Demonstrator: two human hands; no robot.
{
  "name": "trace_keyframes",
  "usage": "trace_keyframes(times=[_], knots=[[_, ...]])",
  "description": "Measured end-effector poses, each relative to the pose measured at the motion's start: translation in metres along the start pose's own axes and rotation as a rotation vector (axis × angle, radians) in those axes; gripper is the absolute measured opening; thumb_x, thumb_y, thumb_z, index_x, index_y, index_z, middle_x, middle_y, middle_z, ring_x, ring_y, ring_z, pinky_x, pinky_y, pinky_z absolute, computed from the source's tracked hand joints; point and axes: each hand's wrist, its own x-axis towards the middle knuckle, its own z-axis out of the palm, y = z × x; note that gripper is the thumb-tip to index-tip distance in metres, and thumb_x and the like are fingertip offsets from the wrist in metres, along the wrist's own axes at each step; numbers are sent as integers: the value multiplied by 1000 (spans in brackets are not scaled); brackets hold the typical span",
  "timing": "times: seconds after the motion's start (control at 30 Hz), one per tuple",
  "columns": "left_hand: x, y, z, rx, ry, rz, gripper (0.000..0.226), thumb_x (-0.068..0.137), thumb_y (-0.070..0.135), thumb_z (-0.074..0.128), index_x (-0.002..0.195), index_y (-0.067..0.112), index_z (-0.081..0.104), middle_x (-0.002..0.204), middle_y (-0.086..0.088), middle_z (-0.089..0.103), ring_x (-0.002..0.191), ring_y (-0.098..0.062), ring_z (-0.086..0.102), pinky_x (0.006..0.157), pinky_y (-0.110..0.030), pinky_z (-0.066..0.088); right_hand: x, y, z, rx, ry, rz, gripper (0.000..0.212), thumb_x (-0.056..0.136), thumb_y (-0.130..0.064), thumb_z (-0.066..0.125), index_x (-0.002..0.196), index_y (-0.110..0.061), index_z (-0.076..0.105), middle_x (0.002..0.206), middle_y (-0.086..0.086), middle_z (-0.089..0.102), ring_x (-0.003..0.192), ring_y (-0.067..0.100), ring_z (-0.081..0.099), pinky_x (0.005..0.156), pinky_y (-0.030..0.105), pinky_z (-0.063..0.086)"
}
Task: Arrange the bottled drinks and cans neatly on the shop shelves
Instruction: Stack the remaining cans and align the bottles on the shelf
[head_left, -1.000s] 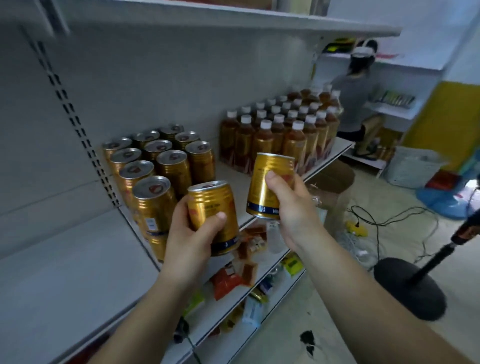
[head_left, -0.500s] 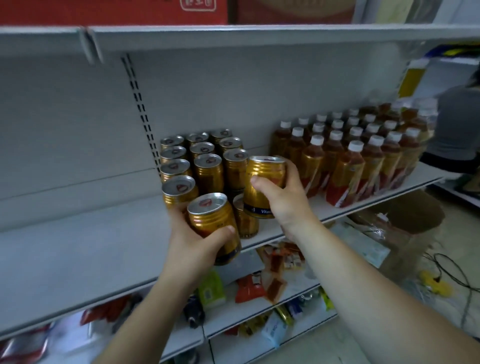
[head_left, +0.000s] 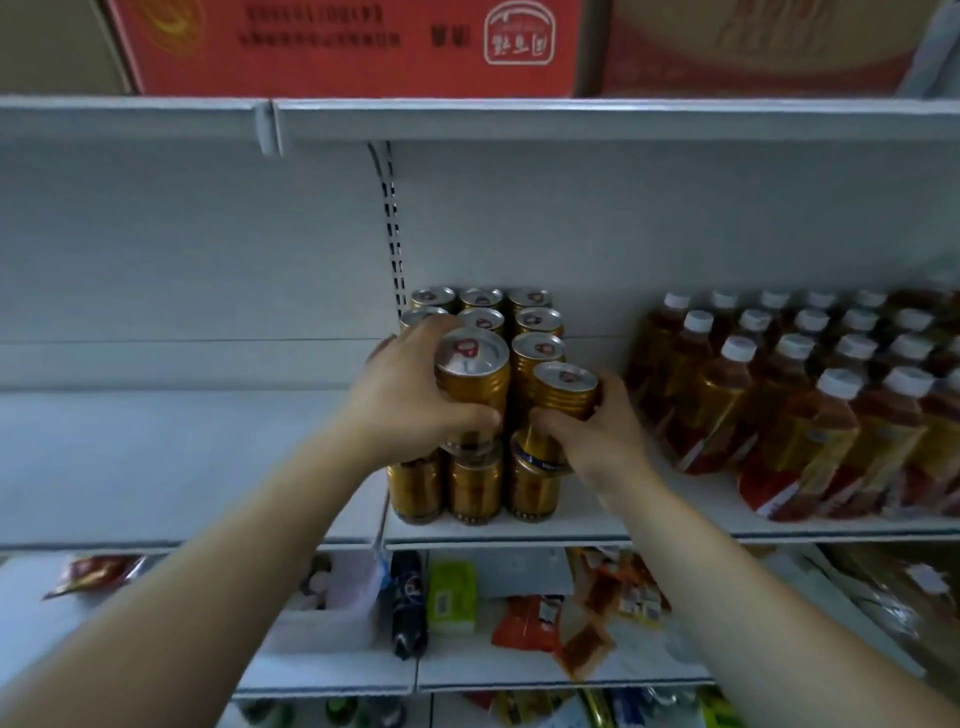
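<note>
Bare shelf (head_left: 182, 467) is lying open left of the stacked cans (head_left: 537, 317). The right hand (head_left: 608, 431), gripping a can (head_left: 563, 387), is filling the narrow gap beside the crowding bottles (head_left: 810, 415). The upper shelf (head_left: 571, 122) is limiting headroom.

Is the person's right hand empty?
No, the right hand grips a gold metal can with a silver top, next to the stacked cans.

The block of cans (head_left: 537, 358) stood on the middle shelf (head_left: 675, 527). Right of the block, across a gap, stood the bottles (head_left: 810, 405). At the block's front, the left hand (head_left: 405, 405) held an upper can (head_left: 472, 379) and the right hand (head_left: 605, 431) a tilted can (head_left: 563, 397). Cartons (head_left: 353, 47) sat on the top shelf (head_left: 571, 122) above the block; packets (head_left: 524, 623) lay on the lower shelf (head_left: 519, 675) beneath it.
</note>
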Motion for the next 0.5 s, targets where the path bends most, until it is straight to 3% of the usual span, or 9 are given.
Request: trace_keyframes(times=[0.13,0.23,0.33,0.5], knots=[[17,-8,11,242,-71,-60,91,61,58,74,139,33,35,139,5,48,127,-19,42,110,-46,29,11,10,-2,-65,-48,-29,59,71,-8,80,115,-24,45,97,-14,58,91,4,59,73,22,47],[22,-13,23,422,-130,-55,89,63,63,69,139,33,33,145,3,41,133,-19,36,111,-46,25,16,17,-5,-135,-84,-93,58,70,-10,82,108,-30,44,99,-17,56,89,-7,54,70,15,42],[22,-14,30,596,-157,-27,92,67,67,65,143,30,27,151,1,29,138,-22,27,110,-45,22,21,27,-7,-148,-113,-122,66,69,-14,83,113,-40,41,110,-19,56,101,-4,55,82,20,46],[30,-24,22,604,-239,-7,111,64,72,63,148,33,2,159,2,3,144,-24,17,112,-49,22,24,28,-8,-205,-233,-173,72,74,-20,82,123,-46,37,112,-30,53,104,-15,50,89,15,42]])
